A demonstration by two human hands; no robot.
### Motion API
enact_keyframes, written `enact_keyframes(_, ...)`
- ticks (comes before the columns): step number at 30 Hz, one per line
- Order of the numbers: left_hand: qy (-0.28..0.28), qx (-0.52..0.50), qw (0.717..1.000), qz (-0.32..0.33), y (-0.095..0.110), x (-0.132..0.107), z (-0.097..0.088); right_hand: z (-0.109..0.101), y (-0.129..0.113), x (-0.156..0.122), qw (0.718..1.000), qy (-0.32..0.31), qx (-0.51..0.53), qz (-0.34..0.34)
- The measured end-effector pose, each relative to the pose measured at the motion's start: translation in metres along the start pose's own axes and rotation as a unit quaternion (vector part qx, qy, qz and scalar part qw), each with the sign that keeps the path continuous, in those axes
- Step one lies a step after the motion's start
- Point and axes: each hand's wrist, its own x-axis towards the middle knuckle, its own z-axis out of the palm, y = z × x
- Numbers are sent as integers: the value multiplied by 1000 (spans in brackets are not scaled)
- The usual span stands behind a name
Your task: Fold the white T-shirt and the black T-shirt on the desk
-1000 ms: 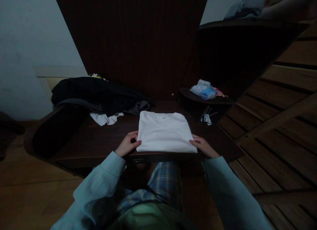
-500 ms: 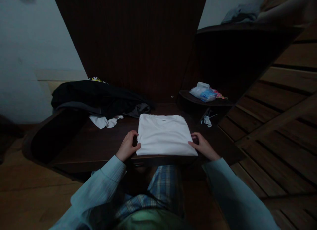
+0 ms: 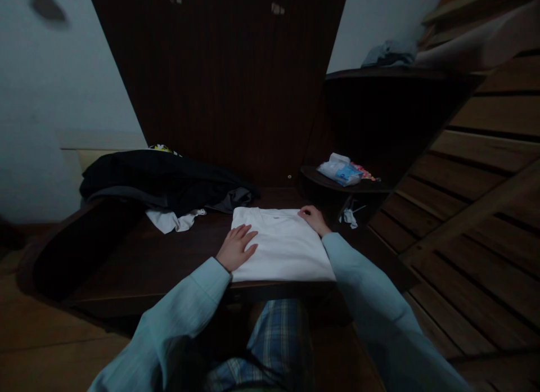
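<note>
A white T-shirt (image 3: 287, 248), folded into a neat rectangle, lies on the dark wooden desk (image 3: 177, 260) with its neckline on the far side. On its left part rests my left hand (image 3: 238, 247), palm down with fingers stretched and spread. At the far right corner, my right hand (image 3: 313, 219) has thumb and fingers curled together on the shirt's edge. The fabric between those fingertips is too small to see clearly.
A heap of black clothing (image 3: 160, 175) covers the desk's back left, with a white cloth (image 3: 175, 220) poking out below. On a low corner shelf at right sits a plastic tissue pack (image 3: 341, 170). Slatted wood (image 3: 464, 257) rises along the right side.
My left hand has moved from the shirt's left edge onto its top and spread out. My right hand has moved from the right edge to the far right corner. The view has tilted up slightly.
</note>
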Motion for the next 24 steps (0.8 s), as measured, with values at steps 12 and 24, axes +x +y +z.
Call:
enact_keyframes(12,90,-155,980,-87,-18,9,4,11,1,6,999,29,15,8)
enact_keyframes(24,92,-138,933,-320,-56,79,6,1,-9,-10,979,-7,-195,57)
